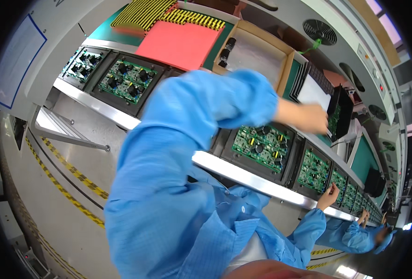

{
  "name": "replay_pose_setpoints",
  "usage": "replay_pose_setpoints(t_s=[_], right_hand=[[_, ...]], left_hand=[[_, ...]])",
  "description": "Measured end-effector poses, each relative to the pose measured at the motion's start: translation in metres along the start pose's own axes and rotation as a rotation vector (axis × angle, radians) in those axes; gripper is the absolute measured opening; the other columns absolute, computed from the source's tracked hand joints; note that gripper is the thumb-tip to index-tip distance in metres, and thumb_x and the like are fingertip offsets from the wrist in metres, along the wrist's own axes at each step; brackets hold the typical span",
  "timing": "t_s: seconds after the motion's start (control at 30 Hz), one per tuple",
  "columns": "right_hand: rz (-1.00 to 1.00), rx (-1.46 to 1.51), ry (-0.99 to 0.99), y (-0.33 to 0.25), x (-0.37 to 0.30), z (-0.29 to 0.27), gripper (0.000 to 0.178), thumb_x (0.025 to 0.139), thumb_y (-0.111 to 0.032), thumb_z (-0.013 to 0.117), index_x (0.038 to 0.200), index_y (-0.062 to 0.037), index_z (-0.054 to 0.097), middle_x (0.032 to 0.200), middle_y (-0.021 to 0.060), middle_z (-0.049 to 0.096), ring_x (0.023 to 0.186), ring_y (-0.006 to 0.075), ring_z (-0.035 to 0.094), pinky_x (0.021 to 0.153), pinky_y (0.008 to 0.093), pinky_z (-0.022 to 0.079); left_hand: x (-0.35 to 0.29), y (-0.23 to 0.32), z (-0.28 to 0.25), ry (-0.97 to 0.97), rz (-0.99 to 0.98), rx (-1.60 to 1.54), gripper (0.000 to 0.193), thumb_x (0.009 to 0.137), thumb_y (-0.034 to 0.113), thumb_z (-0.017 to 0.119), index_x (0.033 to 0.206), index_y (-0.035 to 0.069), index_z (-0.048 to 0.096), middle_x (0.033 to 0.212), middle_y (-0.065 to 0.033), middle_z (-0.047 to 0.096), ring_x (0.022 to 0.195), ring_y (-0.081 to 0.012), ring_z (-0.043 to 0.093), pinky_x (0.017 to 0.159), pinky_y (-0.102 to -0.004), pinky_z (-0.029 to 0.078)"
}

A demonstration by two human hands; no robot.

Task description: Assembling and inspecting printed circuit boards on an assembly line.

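My left hand [303, 117] reaches across to the right on a bent blue-sleeved arm. Its fingers are smeared by motion beside a black bin [343, 111] with green parts inside, so their grip cannot be made out. My right hand [327, 197] is at the near edge of the line, by a green circuit board [314, 171] in a dark carrier. Its fingers are curled together; anything between them is too small to name. Between my arms lies another circuit board [261, 146] with black round components and yellow parts.
More populated boards [127, 80] sit in carriers along a metal rail [243, 174]. Behind are a red sheet [180, 44], yellow-black striped strips [143, 14], a cardboard box [257, 51] with black cylindrical parts, and a white sheet [315, 95]. A co-worker [350, 235] stands farther right.
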State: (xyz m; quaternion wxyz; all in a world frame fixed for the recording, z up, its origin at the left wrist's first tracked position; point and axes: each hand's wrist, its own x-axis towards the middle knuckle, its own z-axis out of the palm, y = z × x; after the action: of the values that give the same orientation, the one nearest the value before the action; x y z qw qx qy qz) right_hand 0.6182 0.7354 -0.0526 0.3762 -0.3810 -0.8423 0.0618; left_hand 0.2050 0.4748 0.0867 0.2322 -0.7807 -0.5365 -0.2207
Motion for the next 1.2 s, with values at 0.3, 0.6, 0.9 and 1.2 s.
replay_pose_setpoints(t_s=[0.3, 0.6, 0.9, 1.2], right_hand=[[-0.56, 0.489, -0.348, -0.357, 0.088, 0.077, 0.017, 0.094, 0.003, 0.063, 0.11, -0.0018, 0.067, 0.097, 0.0047, 0.065, 0.092, 0.0118, 0.063, 0.081, 0.026, 0.05], [-0.951, 0.57, -0.551, -0.623, 0.12, 0.25, 0.03, 0.087, -0.013, 0.074, 0.115, -0.0053, 0.069, 0.096, 0.0141, 0.068, 0.086, 0.0303, 0.067, 0.08, 0.0399, 0.054], [-0.835, 0.488, -0.614, -0.704, 0.123, 0.35, 0.037, 0.077, -0.018, 0.084, 0.111, -0.0045, 0.076, 0.108, 0.0217, 0.071, 0.105, 0.0397, 0.066, 0.096, 0.0436, 0.053], [-0.141, 1.166, -0.888, -0.665, 0.126, 0.332, 0.03, 0.095, -0.009, 0.072, 0.117, 0.0104, 0.068, 0.098, 0.0134, 0.076, 0.085, 0.0153, 0.072, 0.077, 0.0287, 0.06]], left_hand=[[-0.324, -0.214, -0.135, 0.282, -0.764, 0.556, 0.022, 0.091, 0.019, 0.065, 0.111, 0.014, 0.073, 0.111, -0.0057, 0.069, 0.107, -0.0291, 0.061, 0.093, -0.0435, 0.05], [-0.357, -0.229, -0.133, 0.166, -0.769, 0.401, 0.031, 0.091, 0.025, 0.069, 0.121, 0.014, 0.071, 0.111, -0.0056, 0.069, 0.111, -0.0271, 0.06, 0.099, -0.0414, 0.044], [-0.355, -0.219, -0.133, 0.265, -0.741, 0.42, 0.029, 0.084, 0.02, 0.074, 0.112, 0.013, 0.073, 0.097, -0.0032, 0.064, 0.098, -0.0245, 0.061, 0.083, -0.0389, 0.053], [-0.346, -0.216, -0.123, 0.328, -0.788, 0.366, 0.029, 0.091, 0.017, 0.07, 0.119, 0.01, 0.066, 0.102, -0.011, 0.061, 0.094, -0.0326, 0.064, 0.078, -0.0428, 0.052]])
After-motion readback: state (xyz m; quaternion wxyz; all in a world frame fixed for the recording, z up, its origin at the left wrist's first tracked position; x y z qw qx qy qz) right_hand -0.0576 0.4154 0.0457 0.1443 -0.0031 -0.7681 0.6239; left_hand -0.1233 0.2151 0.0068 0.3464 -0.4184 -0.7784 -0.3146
